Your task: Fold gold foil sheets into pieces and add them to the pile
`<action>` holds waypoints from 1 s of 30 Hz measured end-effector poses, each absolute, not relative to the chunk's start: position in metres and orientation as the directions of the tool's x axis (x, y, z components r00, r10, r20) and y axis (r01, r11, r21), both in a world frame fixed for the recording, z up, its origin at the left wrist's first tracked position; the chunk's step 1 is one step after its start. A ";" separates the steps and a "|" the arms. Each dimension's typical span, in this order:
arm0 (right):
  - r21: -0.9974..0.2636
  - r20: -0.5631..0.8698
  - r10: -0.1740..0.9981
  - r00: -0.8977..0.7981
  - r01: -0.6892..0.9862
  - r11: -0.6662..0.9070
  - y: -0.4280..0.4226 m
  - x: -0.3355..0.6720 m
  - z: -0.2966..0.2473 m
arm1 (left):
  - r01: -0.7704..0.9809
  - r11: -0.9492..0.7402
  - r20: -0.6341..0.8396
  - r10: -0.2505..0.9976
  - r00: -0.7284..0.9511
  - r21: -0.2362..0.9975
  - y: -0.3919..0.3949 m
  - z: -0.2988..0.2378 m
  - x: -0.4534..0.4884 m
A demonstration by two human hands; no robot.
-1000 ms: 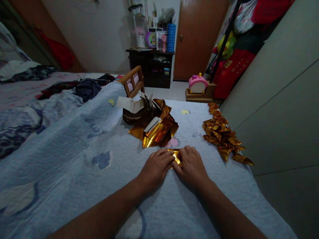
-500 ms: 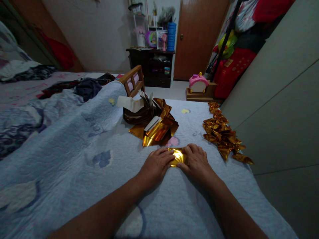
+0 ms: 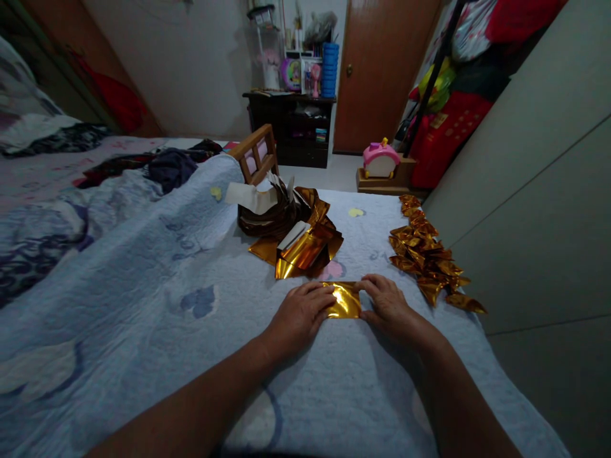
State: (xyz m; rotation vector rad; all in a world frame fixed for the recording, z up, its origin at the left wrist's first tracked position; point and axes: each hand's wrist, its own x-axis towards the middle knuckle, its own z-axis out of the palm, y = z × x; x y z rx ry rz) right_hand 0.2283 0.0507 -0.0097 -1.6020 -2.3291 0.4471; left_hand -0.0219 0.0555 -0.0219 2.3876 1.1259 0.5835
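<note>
Gold foil (image 3: 346, 302), left hand (image 3: 300, 315) atop, blurred label (image 3: 439, 121)

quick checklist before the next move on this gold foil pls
- Left hand on the gold foil sheet: ok, fingers over its left end
- Right hand at the sheet: ok, thumb and fingers by its right edge
- Sheet's left end square: cannot tell, hand covers it
- Loose foil stack clear of the sheet: ok, lies beyond it
- Folded foil pieces clear: ok, off to the right
</note>
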 end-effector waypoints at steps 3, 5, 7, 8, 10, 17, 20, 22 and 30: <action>-0.453 0.105 0.920 -0.377 0.806 0.382 0.053 0.234 0.003 | 0.606 -0.577 0.196 0.793 0.577 0.548 0.055 -0.020 -0.022; -0.485 0.175 0.921 -0.348 0.784 0.388 0.053 0.232 0.011 | 0.604 -0.575 0.197 0.794 0.575 0.552 0.055 -0.017 -0.021; -0.520 0.221 0.909 -0.353 0.746 0.416 0.052 0.225 0.016 | 0.601 -0.575 0.195 0.792 0.578 0.554 0.055 -0.014 -0.021; -0.533 0.222 0.898 -0.380 0.724 0.438 0.051 0.219 0.017 | 0.599 -0.577 0.195 0.791 0.580 0.556 0.055 -0.013 -0.021; -0.528 0.174 0.882 -0.437 0.715 0.459 0.047 0.208 0.014 | 0.591 -0.582 0.197 0.785 0.588 0.558 0.054 -0.010 -0.021; -0.476 0.182 0.851 -0.492 0.713 0.514 0.043 0.187 -0.002 | 0.542 -0.619 0.248 0.757 0.605 0.568 0.054 -0.011 -0.020; -0.473 0.231 0.830 -0.507 0.688 0.551 0.045 0.188 -0.004 | 0.520 -0.633 0.286 0.749 0.597 0.574 0.057 -0.014 -0.020; -0.469 0.267 0.830 -0.489 0.686 0.556 0.047 0.189 -0.007 | 0.508 -0.638 0.318 0.751 0.579 0.579 0.059 -0.017 -0.020; -0.468 0.340 0.831 -0.441 0.687 0.556 0.047 0.183 -0.008 | 0.500 -0.637 0.353 0.757 0.550 0.586 0.061 -0.015 -0.020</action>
